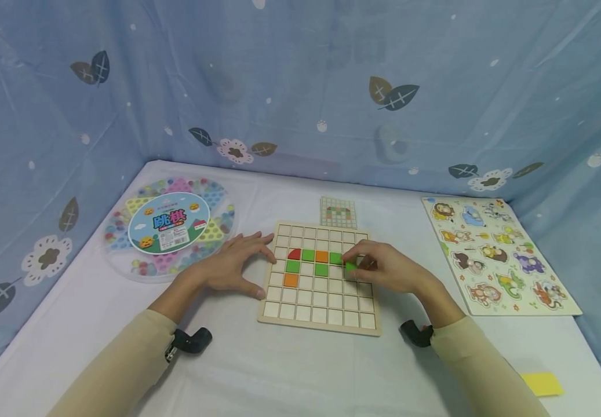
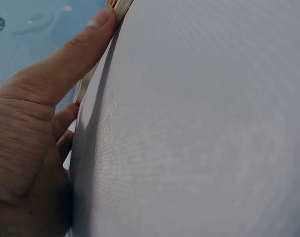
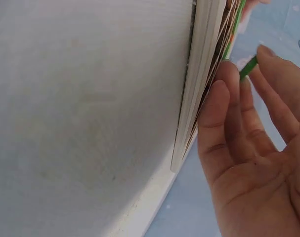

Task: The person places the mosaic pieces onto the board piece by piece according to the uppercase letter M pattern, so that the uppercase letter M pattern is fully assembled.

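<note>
A square wooden grid board (image 1: pixel 303 314) lies on the white table, with red, green and orange tiles set in some of its squares. At the board's left edge rests my left hand (image 1: pixel 232 265), its thumb and fingers spread and touching the frame. In the left wrist view the thumb (image 2: pixel 85 47) lies against the board's edge. Over the right part of the board, my right hand (image 1: pixel 383 267) pinches a green tile (image 1: pixel 350 267). The right wrist view shows that green tile (image 3: pixel 248 67) tilted between thumb and fingers, just off the board.
Behind the board lies a small pattern card (image 1: pixel 338 212). A round Chinese checkers set (image 1: pixel 170 226) is at the left, partly behind my left hand. An animal picture puzzle (image 1: pixel 498 255) lies at the right, and a yellow piece (image 1: pixel 542 384) near the front right. Blue curtains enclose the table.
</note>
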`<state>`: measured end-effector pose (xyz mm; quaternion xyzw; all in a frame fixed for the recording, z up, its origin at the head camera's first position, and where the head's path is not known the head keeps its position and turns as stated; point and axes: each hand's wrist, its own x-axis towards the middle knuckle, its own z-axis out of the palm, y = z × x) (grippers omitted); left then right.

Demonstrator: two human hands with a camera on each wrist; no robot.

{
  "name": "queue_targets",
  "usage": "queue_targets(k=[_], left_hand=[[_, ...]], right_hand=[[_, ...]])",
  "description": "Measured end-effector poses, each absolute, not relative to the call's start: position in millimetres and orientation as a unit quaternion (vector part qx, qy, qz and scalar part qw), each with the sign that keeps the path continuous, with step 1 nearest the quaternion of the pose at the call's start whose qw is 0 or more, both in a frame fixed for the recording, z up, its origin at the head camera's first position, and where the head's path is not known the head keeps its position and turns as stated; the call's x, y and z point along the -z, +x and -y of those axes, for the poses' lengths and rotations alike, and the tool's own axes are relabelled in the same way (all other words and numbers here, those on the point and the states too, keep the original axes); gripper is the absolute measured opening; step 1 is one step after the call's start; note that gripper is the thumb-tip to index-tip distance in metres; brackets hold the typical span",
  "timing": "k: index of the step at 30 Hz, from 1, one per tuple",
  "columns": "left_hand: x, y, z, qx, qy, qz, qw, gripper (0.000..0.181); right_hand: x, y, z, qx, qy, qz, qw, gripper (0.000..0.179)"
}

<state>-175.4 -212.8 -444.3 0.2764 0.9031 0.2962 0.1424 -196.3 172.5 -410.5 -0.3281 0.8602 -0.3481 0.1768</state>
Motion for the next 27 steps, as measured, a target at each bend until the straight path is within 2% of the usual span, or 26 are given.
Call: queue_targets(k=[27], left_hand=[[442.9,-173.8,211.8,-0.301,0.278,-0.902,0.137,0.065]], right_hand=[[417.3,-200.6,-171.7,0.319,-0.363,-0.861,0.157,0.031]])
